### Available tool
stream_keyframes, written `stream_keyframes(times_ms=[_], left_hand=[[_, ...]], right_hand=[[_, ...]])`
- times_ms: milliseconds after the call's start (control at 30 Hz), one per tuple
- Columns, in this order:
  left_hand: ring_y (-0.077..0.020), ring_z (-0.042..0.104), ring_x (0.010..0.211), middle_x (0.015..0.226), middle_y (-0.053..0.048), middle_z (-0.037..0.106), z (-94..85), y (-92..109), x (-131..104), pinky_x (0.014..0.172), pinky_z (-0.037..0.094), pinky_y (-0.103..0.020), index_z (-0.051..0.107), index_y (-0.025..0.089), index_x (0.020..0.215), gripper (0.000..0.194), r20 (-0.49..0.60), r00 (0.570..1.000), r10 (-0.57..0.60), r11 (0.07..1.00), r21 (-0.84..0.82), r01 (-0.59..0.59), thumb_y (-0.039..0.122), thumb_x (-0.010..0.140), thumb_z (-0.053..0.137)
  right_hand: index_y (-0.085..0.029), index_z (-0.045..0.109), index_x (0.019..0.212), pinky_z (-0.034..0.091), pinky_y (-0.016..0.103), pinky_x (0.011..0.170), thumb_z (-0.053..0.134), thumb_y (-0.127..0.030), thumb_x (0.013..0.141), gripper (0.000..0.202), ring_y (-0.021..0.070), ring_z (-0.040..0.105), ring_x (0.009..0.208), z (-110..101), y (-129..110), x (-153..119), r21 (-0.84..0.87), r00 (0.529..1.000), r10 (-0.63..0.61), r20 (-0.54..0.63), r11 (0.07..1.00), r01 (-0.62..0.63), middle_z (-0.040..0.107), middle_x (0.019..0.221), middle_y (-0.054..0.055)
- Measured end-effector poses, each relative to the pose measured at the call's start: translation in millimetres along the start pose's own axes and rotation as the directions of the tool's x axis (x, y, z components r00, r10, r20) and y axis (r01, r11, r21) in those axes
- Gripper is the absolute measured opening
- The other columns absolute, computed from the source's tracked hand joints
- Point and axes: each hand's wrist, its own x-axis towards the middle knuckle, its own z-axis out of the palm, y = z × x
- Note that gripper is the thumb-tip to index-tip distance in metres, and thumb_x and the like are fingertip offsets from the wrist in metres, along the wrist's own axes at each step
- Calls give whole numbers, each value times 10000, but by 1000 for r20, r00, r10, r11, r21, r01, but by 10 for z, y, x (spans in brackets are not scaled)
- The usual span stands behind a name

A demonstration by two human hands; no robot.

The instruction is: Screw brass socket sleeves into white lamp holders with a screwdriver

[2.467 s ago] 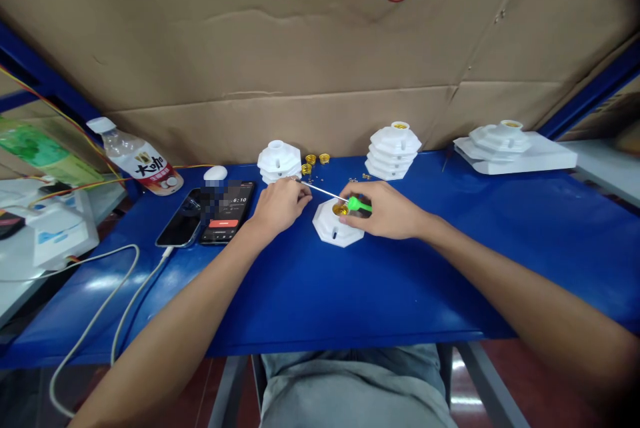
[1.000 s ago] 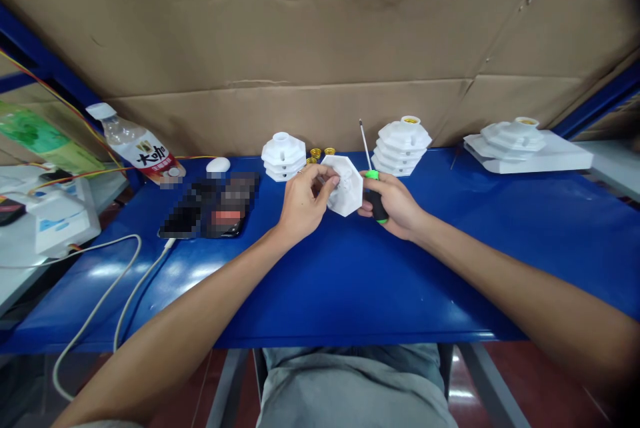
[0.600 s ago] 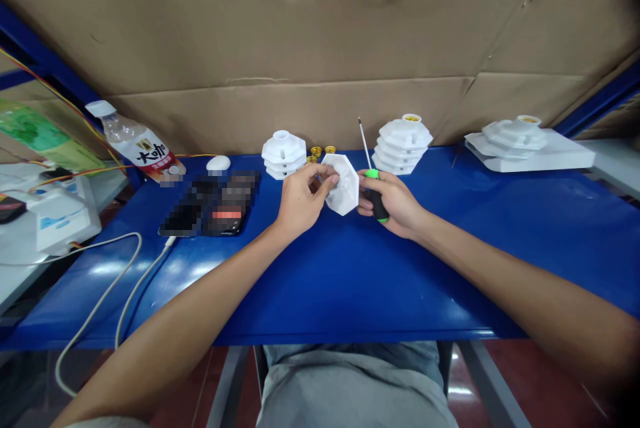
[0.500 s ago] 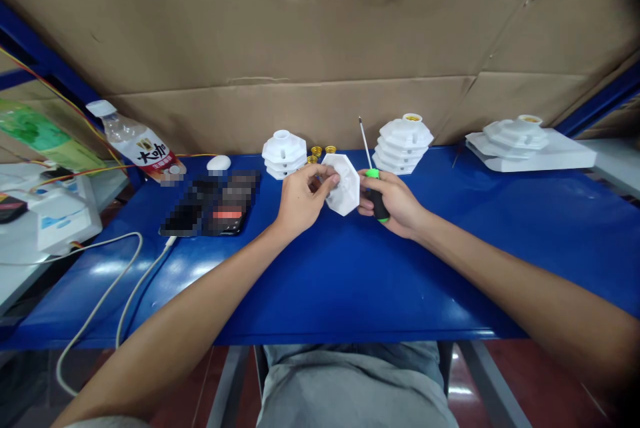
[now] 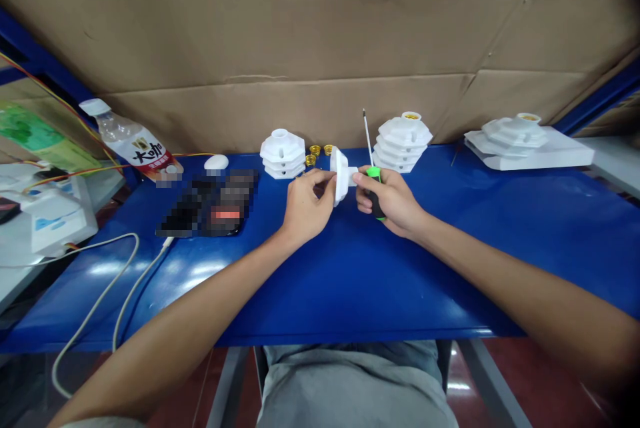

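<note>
A white lamp holder [image 5: 340, 177] is held up edge-on over the table, its neck pointing right. My left hand [image 5: 311, 205] is closed at its open back side; the fingertips are partly hidden there. My right hand [image 5: 393, 200] wraps a green-and-black screwdriver [image 5: 374, 176] whose shaft points up, while its thumb and fingers also touch the lamp holder's neck. Behind stand a shorter stack of white lamp holders [image 5: 283, 153] on the left and a taller stack [image 5: 403, 143] on the right. Several brass screw shells [image 5: 315, 151] lie between the stacks.
On the blue table [image 5: 320, 281] at left lie blurred-out phones [image 5: 210, 205] with a white cable [image 5: 140, 295], a white rounded object [image 5: 217, 162] and a drink bottle [image 5: 135, 138]. More lamp holders [image 5: 515, 133] rest on a white box [image 5: 545, 153] at right. Cardboard [image 5: 320, 28] backs the table.
The lamp holder has turned from showing its hollow underside to edge-on, neck to the right. My right hand has shifted its fingers onto the neck, keeping the screwdriver.
</note>
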Motion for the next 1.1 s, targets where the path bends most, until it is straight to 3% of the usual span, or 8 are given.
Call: stream_keyframes(times_ms=[133, 233, 333, 467, 600, 767, 900, 1100], left_hand=[[-250, 687, 785, 812, -101, 746, -7, -29, 38, 720, 538, -375, 804, 184, 934, 586, 136, 976, -170, 920, -335, 206, 619, 1075, 438], [-291, 718, 873, 824, -113, 750, -25, -1, 68, 777, 567, -405, 795, 182, 974, 667, 207, 945, -254, 840, -437, 321, 753, 1025, 453], [-278, 722, 894, 891, -116, 772, -33, 41, 72, 816, 577, -401, 783, 158, 986, 502, 240, 921, -305, 817, -431, 383, 653, 941, 711], [-225, 716, 854, 972, -119, 789, -49, 21, 70, 800, 576, -366, 777, 138, 1016, 312, 257, 886, -386, 789, -405, 462, 412, 880, 837], [-204, 721, 858, 984, -112, 795, -93, -13, 88, 823, 593, -363, 776, 137, 1013, 215, 316, 861, -399, 769, -396, 501, 318, 899, 796], [-199, 739, 865, 966, -115, 797, -162, -45, 130, 843, 599, -354, 778, 136, 1005, 168, 387, 834, -394, 740, -404, 537, 276, 911, 776], [-223, 764, 909, 1012, -144, 805, -218, -114, 172, 876, 604, -369, 783, 131, 1046, 193, 450, 789, -419, 698, -396, 597, 256, 898, 780], [-225, 772, 893, 994, -156, 808, -302, -176, 205, 844, 597, -353, 787, 118, 1017, 206, 525, 744, -414, 693, -349, 631, 259, 869, 816]], right_hand=[[-237, 564, 910, 345, 297, 512, 760, -478, 944, 312, 111, 428, 498, -60, -24, 3, -289, 987, -163, -7, 945, 154, 488, 580, -71], [-221, 591, 869, 357, 315, 596, 690, -428, 986, 258, 126, 464, 587, -95, -94, -12, -629, 940, -334, 68, 717, 300, 548, 665, -38], [-215, 555, 819, 361, 325, 671, 651, -318, 994, 225, 144, 488, 680, -112, -143, -30, -803, 872, -431, 231, 422, 421, 569, 767, -13], [-213, 562, 850, 373, 330, 707, 604, -295, 1025, 198, 162, 516, 728, -137, -128, -29, -830, 841, -395, 370, 267, 491, 578, 840, 9], [-212, 644, 911, 379, 335, 721, 619, -329, 1028, 168, 182, 542, 755, -142, -90, -27, -840, 849, -380, 367, 256, 478, 614, 871, 28], [-232, 703, 940, 415, 357, 773, 694, -433, 984, 206, 218, 607, 823, -109, -156, -66, -814, 867, -398, 299, 368, 449, 685, 939, 53], [-227, 710, 1050, 433, 377, 778, 589, -260, 948, 161, 229, 619, 834, -152, -347, -84, -770, 881, -391, 266, 464, 439, 704, 954, 45], [-234, 764, 1171, 495, 437, 882, 617, -193, 883, 326, 262, 663, 946, -331, -586, -24, -785, 842, -508, 178, 443, 434, 711, 1031, 61]])
